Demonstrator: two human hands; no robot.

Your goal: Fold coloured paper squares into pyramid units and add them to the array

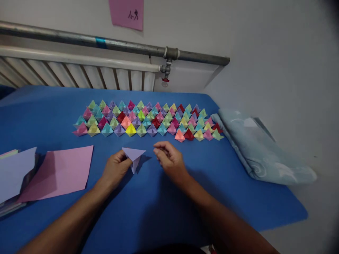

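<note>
My left hand (117,165) is closed on a folded piece of pale lilac paper (134,154), pinched at its left end. The piece has a flat triangular top and a pointed flap hanging below. To its right, my right hand (169,157) is raised over the blue surface, apart from the paper. Its fingers are curled in towards the thumb, and I see nothing between them. Beyond both hands stand rows of small folded paper boats (130,129) in many colours, such as yellow, pink, green, blue and dark red.
At left lie a pink paper sheet (66,173) and a stack of papers with a lilac sheet (16,173) on top. A folded light-blue cloth (254,148) lies at right on the blue tabletop (111,225). Behind are a radiator (92,76) and a metal pipe (66,38).
</note>
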